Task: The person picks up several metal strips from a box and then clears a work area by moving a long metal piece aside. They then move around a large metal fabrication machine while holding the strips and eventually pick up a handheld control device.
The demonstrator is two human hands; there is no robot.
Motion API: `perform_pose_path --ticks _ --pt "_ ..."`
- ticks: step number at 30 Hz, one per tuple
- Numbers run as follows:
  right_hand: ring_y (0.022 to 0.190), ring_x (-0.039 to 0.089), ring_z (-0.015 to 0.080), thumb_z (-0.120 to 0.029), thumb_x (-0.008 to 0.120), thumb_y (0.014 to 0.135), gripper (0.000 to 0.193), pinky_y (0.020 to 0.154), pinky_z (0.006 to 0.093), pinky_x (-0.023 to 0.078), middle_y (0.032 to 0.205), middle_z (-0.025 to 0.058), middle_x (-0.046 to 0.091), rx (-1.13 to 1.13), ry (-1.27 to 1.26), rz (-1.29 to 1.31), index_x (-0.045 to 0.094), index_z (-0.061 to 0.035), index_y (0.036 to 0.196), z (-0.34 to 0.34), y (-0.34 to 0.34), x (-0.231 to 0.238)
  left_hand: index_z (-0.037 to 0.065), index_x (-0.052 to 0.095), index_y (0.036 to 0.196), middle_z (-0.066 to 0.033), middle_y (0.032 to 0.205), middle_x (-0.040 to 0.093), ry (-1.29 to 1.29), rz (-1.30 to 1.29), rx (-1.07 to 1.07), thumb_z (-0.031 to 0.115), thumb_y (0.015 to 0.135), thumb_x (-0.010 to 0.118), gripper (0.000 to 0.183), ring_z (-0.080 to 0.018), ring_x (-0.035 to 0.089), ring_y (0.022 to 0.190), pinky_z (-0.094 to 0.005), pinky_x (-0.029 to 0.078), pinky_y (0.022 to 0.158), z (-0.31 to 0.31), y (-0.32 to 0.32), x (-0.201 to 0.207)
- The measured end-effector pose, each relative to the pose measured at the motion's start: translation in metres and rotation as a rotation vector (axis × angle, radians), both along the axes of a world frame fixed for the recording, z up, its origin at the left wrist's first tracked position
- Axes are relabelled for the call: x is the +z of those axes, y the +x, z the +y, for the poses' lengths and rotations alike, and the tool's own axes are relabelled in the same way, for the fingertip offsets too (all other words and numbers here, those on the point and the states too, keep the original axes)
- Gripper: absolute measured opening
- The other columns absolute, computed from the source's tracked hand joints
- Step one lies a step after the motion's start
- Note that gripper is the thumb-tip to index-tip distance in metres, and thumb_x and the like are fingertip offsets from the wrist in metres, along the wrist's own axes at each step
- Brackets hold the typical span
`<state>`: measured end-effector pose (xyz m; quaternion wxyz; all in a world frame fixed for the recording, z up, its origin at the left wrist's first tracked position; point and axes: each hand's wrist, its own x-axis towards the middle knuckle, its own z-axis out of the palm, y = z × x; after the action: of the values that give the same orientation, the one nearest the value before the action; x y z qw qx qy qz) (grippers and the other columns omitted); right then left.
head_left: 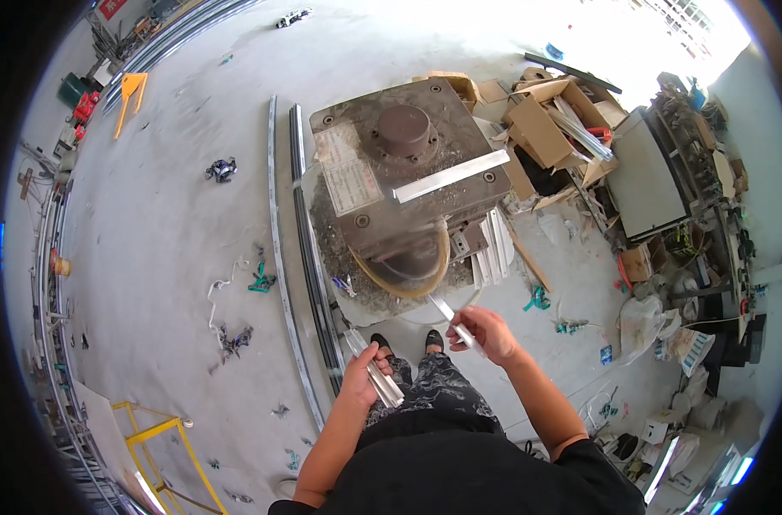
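My left hand (362,374) is closed around a bundle of short silvery metal strips (382,383), held low in front of my body. A single metal strip (456,324) is gripped in my right hand (487,333), its far end pointing up toward the machine. Just beyond my hands stands a grimy brown machine (348,225) with a round cap (404,130) and a curved, dark guard (406,264) at its near side. Across its top lies a longer silvery bar (451,175). Several similar pale strips (492,249) are stacked at the machine's right side.
Long metal profiles (301,249) lie on the floor left of the machine. Cardboard boxes (541,129) holding offcuts stand at the far right. Beyond them a cluttered shelf (700,172) runs along the wall. A yellow frame (163,438) is at lower left.
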<state>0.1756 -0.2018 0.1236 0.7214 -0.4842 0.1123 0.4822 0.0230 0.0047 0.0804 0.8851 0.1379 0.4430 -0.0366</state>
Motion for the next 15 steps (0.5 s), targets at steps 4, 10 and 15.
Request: perform_pose_path --ticks 4,10,15 --pt "0.062 0.052 0.0102 -0.007 0.061 0.080 0.028 0.057 0.0260 0.050 0.070 0.0058 0.053 0.126 -0.222 -0.396 0.044 0.0016 0.101 0.006 -0.001 -0.017 0.008 0.046 0.076 -0.0035 0.069 0.048 -0.020 0.003 0.002 0.011 0.082 0.060 0.015 -0.0119 0.045 0.058 -0.0256 0.041 0.052 0.004 0.005 0.001" --pt "0.049 0.051 0.0128 -0.016 0.041 0.090 0.021 0.044 0.0265 0.044 0.068 0.0100 0.058 0.051 -0.094 -0.343 0.047 0.0016 0.101 0.030 0.012 -0.021 0.007 0.048 0.081 -0.0041 0.070 0.048 -0.016 0.010 0.024 0.011 0.081 0.060 0.013 -0.0131 0.045 0.059 -0.0263 0.041 0.052 0.012 0.000 -0.004" --pt "0.046 0.049 0.0117 -0.018 0.039 0.091 0.020 0.041 0.0255 0.042 0.064 0.0085 0.056 0.211 -0.280 -0.462 0.047 -0.0019 0.083 0.041 0.031 -0.033 0.006 0.049 0.082 -0.0049 0.069 0.049 0.017 0.047 0.069 0.011 0.081 0.060 0.012 -0.0142 0.046 0.058 -0.0281 0.042 0.051 0.020 -0.003 -0.009"
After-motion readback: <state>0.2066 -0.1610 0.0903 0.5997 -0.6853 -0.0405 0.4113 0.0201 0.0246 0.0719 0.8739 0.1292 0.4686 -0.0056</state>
